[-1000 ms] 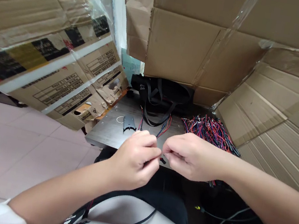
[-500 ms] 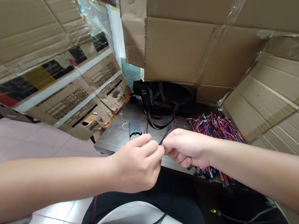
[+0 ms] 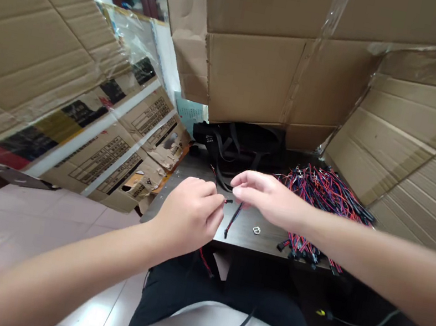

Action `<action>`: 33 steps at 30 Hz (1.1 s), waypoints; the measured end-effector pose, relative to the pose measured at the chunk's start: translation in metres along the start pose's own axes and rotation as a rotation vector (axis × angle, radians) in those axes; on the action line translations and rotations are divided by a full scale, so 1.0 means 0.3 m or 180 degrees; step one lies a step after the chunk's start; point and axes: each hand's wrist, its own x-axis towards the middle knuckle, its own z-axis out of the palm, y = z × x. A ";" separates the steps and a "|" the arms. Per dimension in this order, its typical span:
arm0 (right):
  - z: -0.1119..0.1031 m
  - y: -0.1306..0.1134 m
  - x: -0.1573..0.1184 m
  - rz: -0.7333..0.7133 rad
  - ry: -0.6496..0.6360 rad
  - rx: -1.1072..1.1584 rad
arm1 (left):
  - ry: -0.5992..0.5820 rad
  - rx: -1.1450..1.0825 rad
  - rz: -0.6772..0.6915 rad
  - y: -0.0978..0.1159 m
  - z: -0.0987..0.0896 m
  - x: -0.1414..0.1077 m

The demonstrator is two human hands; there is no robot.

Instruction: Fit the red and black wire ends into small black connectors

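Left hand (image 3: 187, 216), fingers pinched together on a small black wire plug (image 3: 228, 201); right hand (image 3: 266, 197), fingers slightly apart, holding nothing, near a loose wire (image 3: 233, 219) on the dark table (image 3: 258, 244), beside a heap of red-and-black wires (image 3: 325, 190).

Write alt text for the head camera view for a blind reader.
The left hand pinches a small black connector over a dark table, the open right hand beside it. A pile of red and black wires lies nearby, below cardboard boxes.
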 end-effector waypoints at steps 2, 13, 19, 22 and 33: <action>0.029 0.038 -0.029 -0.0633 0.0005 0.0382 | 0.0200 -0.0697 -0.0531 0.011 -0.005 -0.006; 0.160 0.100 -0.059 -0.0890 0.0462 0.1471 | 0.0320 -0.2575 -0.1847 0.070 -0.032 -0.035; 0.155 0.093 -0.083 -0.1009 0.0993 0.1230 | 0.0513 -0.2816 -0.2147 0.093 0.002 -0.070; 0.147 0.087 -0.085 -0.0942 0.0934 0.1246 | 0.0701 -0.2363 -0.1689 0.089 0.025 -0.082; 0.104 0.079 -0.077 -0.0744 0.0469 0.1245 | 0.0742 -0.0964 -0.0279 0.043 0.044 -0.079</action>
